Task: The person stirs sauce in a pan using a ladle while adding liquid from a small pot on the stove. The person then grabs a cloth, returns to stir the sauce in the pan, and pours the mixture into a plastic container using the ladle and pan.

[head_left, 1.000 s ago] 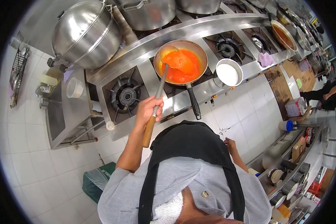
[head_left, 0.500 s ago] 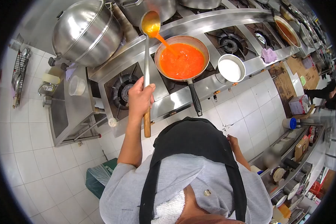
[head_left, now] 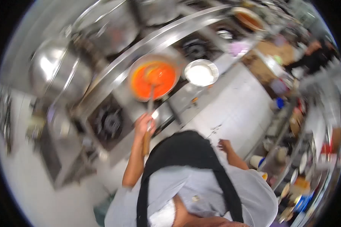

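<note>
My left hand (head_left: 144,125) is closed around the wooden-ended handle of a long metal ladle (head_left: 150,100). The ladle's bowl rests in the orange-red sauce (head_left: 165,77), partly sunk in it. That sauce fills a frying pan (head_left: 132,70) on a stove burner, its dark handle (head_left: 173,111) pointing toward me. Right of the pan stands a round metal pot (head_left: 216,70) with white contents. Away from the stove, my right hand (head_left: 224,145) hangs beside my black apron (head_left: 182,149), fingers curled in and nothing visible in them. Motion blurs the view.
A bare burner (head_left: 110,120) lies left of the pan, and another burner (head_left: 197,47) is beyond it. A large rounded steel vessel (head_left: 58,72) stands at the left. Shelves of containers (head_left: 288,151) line the right. A person in dark clothes (head_left: 310,60) is at the far right.
The ladle, pouring sauce from above the pan earlier, is now down in the sauce. My left hand has lowered toward me. The whole view has turned, shifting the stove left.
</note>
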### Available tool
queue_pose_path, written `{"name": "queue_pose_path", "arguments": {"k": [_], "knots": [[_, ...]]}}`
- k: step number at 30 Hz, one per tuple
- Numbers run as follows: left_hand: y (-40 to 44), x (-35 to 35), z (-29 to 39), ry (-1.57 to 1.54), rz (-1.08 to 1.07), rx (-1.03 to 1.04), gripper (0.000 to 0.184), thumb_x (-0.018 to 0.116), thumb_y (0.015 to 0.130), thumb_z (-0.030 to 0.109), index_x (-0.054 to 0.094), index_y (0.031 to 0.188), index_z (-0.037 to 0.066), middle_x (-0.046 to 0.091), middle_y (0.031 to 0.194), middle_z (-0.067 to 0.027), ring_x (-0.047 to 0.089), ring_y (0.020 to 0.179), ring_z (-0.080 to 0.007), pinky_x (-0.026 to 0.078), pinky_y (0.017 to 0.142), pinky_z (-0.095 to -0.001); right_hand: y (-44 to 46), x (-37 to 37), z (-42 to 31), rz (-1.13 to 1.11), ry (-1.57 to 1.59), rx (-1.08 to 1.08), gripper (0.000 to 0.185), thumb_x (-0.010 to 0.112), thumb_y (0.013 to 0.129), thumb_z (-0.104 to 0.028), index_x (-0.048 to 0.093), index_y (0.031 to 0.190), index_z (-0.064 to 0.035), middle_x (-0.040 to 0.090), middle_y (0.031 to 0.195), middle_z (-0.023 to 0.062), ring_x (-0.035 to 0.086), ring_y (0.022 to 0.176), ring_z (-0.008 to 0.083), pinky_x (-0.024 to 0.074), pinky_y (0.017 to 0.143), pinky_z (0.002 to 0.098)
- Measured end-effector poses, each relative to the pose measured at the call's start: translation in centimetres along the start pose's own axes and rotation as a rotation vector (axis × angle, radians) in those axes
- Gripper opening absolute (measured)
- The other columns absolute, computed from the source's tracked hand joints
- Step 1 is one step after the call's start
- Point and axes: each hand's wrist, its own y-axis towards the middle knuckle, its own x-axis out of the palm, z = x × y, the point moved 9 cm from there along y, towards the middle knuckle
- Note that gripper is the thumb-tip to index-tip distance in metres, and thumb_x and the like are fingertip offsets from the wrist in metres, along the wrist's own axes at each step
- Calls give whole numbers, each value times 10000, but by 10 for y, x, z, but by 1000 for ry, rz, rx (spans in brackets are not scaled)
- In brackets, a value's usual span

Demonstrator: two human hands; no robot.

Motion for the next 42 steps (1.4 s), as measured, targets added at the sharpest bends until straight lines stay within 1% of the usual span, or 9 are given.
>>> {"name": "queue_pose_path", "arguments": {"k": [4, 11, 19, 28, 30, 32, 36, 40, 42], "knots": [[-1, -3, 25, 326, 13, 77, 95, 550, 820, 125, 536, 857, 38, 463, 530, -35, 433, 362, -138, 357, 315, -281, -7, -10, 31, 262, 16, 108, 249, 657, 804, -300, 592, 833, -62, 568, 758, 78, 588, 689, 293, 529, 606, 489], [6, -24, 55, 699, 45, 239, 154, 552, 782, 49, 557, 921, -16, 506, 582, -49, 489, 403, -128, 402, 345, -290, -83, -11, 110, 372, 174, 114, 256, 660, 819, -245, 591, 892, -9, 583, 774, 96, 598, 677, 283, 525, 535, 448], [29, -35, 55, 1390, 48, 625, 563, 664, 754, 90, 471, 1253, -85, 543, 1201, -288, 522, 1128, -412, 391, 977, -404, -131, -53, 273, 518, 235, 315, 294, 668, 769, -134, 644, 1060, -98, 594, 897, 111, 628, 795, 332, 546, 639, 537], [51, -58, 54, 1636, 54, 520, 537, 723, 734, 99, 510, 1198, -69, 607, 1084, -232, 586, 998, -350, 436, 893, -375, -243, -148, 374, 804, 616, 180, 281, 650, 801, -289, 613, 826, -12, 597, 718, 104, 611, 624, 292, 549, 501, 470], [42, -51, 62, 1379, 94, 927, 494, 679, 784, 113, 510, 1217, -55, 611, 1023, -199, 596, 905, -301, 457, 840, -342, -282, -203, 415, 1057, 571, 127, 321, 639, 816, -318, 617, 790, 1, 602, 688, 127, 627, 696, 318, 542, 558, 487], [-22, 25, 52, 1196, -108, 899, 387, 648, 814, 76, 503, 1124, -106, 605, 972, -155, 559, 874, -205, 451, 803, -322, -362, -268, 428, 1722, 94, 113, 418, 622, 832, -354, 601, 725, 49, 588, 628, 218, 630, 717, 356, 507, 681, 465], [-145, 186, -86, 1120, -438, 831, 420, 611, 825, 90, 522, 1211, -50, 604, 1098, -164, 586, 959, -216, 461, 831, -307, -561, -323, 379, 2273, 397, -494, 366, 605, 881, -288, 590, 1038, 42, 611, 910, 171, 586, 870, 277, 470, 774, 378], [-242, 304, -268, 1322, -1077, 677, 440, 648, 818, 103, 533, 1228, -9, 610, 1095, -145, 597, 955, -211, 472, 838, -317, -688, -373, 338, 2448, 461, -857, 520, 626, 865, -305, 477, 1230, 35, 600, 1048, 176, 571, 979, 218, 451, 866, 342], [-328, 353, -325, 1320, -1372, 564, 446, 645, 830, 97, 526, 1249, 1, 605, 1113, -115, 595, 954, -183, 471, 842, -300, -682, -431, 352, 2166, 427, -730, 465, 648, 821, -301, 554, 1159, 5, 631, 975, 156, 598, 925, 212, 477, 798, 347]]}}
